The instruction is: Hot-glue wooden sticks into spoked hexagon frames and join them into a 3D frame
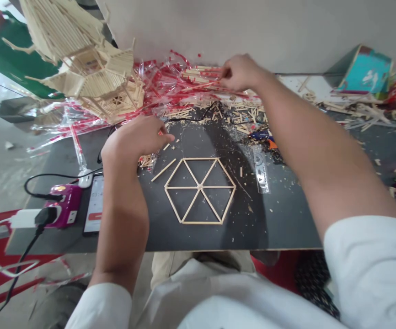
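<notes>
My right hand (241, 73) is pinching loose craft sticks (201, 75), while my left hand (134, 139) is hovering half-curled, apparently holding nothing. The stick hexagon frame (200, 186) is lying flat on the dark counter (280, 228), its flat bed seemingly keeping the spokes meeting at the centre.

Stick hexagon (200, 186) lies on table (287, 228), left of ruler (260, 170).
</notes>
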`<state>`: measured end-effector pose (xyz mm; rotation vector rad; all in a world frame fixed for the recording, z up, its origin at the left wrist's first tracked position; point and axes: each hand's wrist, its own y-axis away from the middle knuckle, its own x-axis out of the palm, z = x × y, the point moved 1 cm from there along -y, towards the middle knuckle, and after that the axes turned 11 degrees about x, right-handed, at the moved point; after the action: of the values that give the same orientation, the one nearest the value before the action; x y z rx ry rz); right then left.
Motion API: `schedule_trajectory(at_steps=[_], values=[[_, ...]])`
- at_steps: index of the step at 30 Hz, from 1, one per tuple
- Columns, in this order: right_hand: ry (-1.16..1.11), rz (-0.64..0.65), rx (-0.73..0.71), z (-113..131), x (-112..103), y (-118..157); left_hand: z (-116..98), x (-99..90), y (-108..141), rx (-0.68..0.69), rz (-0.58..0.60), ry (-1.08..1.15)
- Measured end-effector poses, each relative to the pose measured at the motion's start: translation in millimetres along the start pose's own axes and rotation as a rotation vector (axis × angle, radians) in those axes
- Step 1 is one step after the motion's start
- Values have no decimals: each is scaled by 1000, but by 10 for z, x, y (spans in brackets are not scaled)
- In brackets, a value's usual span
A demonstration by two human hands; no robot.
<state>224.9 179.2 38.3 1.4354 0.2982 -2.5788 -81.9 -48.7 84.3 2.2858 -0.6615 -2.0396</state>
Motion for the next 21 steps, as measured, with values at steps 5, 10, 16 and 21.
schedule_trajectory(at_steps=[5,10,16,21], values=[[-250,-314,49,126,-733,450,50,-8,28,9,-45,49],[-483,-575,-221,288,-1047,1232,87,-20,56,72,-157,113],[-566,-346,-163,556,-629,1878,-109,-190,255,181,-392,87],[-568,-273,-173,806,-72,1888,-362,-169,261,333,-766,274]])
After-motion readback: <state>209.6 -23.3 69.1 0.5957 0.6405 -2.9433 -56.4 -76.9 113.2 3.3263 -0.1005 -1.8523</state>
